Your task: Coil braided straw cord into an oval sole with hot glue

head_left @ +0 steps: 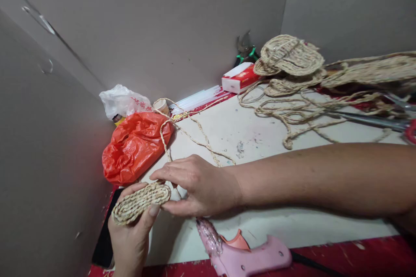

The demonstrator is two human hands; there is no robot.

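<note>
My left hand [131,229] holds a flat oval coil of braided straw cord [142,203], its thumb on the near edge and its fingers behind. My right hand [198,186] reaches across from the right, fingers and thumb bent around the coil's right end. A loose straw cord [201,136] loops over the table behind my right hand; its join to the coil is hidden. A pink glue gun [253,259] lies just below my right hand, its tip towards the coil.
An orange plastic bag [136,147], a white bag [123,99] and a paper cup [161,106] stand at the back left. White glue sticks [198,98], a red-and-white box [239,78], pliers [246,49] and woven straw pieces [289,55] line the back. A dark phone [104,238] lies left.
</note>
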